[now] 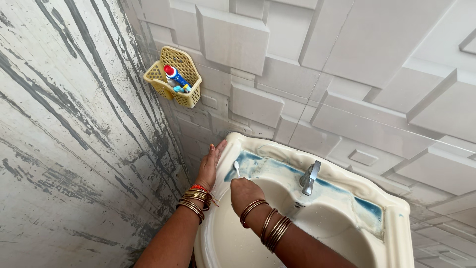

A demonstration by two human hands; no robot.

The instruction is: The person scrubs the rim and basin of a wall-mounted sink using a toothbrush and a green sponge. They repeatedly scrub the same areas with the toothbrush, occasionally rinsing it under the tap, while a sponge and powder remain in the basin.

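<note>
Right hand (246,191) is fisted over the basin, fingers clamped on a small white brush (236,167); the brush head points up and sits on the blue-stained ledge at the back-left of the cream washbasin (396,233). Left hand (210,161) lies flat along the basin's left rim, fingers together and straight, gripping nothing. Bangles on both wrists. Metal tap (309,177) stands on the ledge, right of the brush, apart from it. Yellow plastic basket (191,97) hangs in the wall corner above, holding a blue tube with red cap (173,75). Relief wall tiles (347,74) behind.
</note>
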